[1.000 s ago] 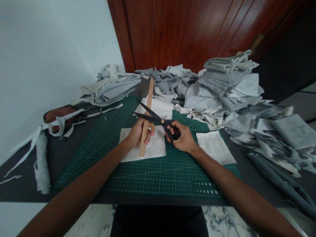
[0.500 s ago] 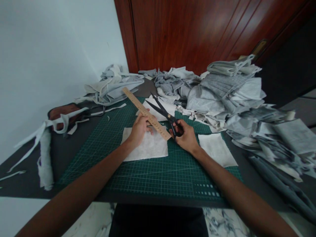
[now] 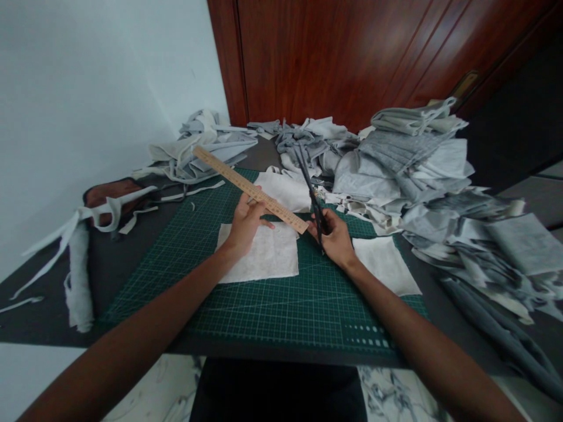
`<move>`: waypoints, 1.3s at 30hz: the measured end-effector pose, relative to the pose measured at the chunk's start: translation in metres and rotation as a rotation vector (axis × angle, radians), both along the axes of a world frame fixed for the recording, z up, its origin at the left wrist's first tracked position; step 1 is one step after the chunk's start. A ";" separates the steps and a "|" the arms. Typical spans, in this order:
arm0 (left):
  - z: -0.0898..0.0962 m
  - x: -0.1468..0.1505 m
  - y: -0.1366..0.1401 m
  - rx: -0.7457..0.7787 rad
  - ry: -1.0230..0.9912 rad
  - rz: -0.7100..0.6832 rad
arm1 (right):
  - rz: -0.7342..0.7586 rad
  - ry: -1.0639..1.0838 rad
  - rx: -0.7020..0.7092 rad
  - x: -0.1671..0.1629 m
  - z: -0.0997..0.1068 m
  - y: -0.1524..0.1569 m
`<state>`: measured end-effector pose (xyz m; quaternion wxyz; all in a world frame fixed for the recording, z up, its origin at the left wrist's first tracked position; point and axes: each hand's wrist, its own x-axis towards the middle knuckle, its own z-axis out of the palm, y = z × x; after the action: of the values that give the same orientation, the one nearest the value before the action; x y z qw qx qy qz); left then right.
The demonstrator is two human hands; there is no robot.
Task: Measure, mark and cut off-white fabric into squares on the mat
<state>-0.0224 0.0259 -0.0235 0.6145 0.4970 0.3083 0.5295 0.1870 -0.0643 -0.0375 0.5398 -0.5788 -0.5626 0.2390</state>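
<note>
My left hand grips a wooden ruler, which slants down from upper left to lower right. Under that hand lies a white cloth piece on the green cutting mat. My right hand is closed round the handles of black scissors, turned edge-on with the blades pointing away from me. The ruler's lower end comes close to my right fingertips; whether they touch it I cannot tell. Behind the ruler sits another white cloth. A third cloth piece rests right of my right wrist.
Grey and white fabric is heaped high at the right, with more scraps at the back left. A reddish-brown pouch and a rolled grey cloth lie on the left. A wooden door stands behind the table.
The ruler has shifted left and its angle has flattened. The scissors have rotated from showing their spread blades to edge-on, pointing more steeply away.
</note>
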 end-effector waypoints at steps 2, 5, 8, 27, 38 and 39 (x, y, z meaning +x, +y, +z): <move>0.000 0.000 0.003 0.016 -0.021 0.054 | -0.006 0.041 0.006 0.003 -0.004 0.002; -0.001 -0.001 0.007 0.048 -0.045 0.134 | -0.018 0.061 0.030 0.005 -0.006 0.002; -0.004 -0.003 0.011 0.068 -0.049 0.176 | -0.010 0.009 0.022 0.003 -0.004 0.001; 0.007 -0.005 0.002 0.138 -0.039 0.106 | 0.005 -0.327 -0.067 -0.005 0.002 -0.005; 0.024 -0.017 0.007 0.265 0.034 0.204 | -0.050 -0.223 -0.008 -0.003 0.001 -0.002; 0.029 -0.023 0.009 0.293 0.061 0.242 | -0.057 -0.200 -0.004 -0.003 0.001 -0.001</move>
<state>-0.0457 0.0353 0.0055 0.4578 0.5562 0.3040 0.6235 0.1845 -0.0657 -0.0361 0.4864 -0.6167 -0.5965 0.1654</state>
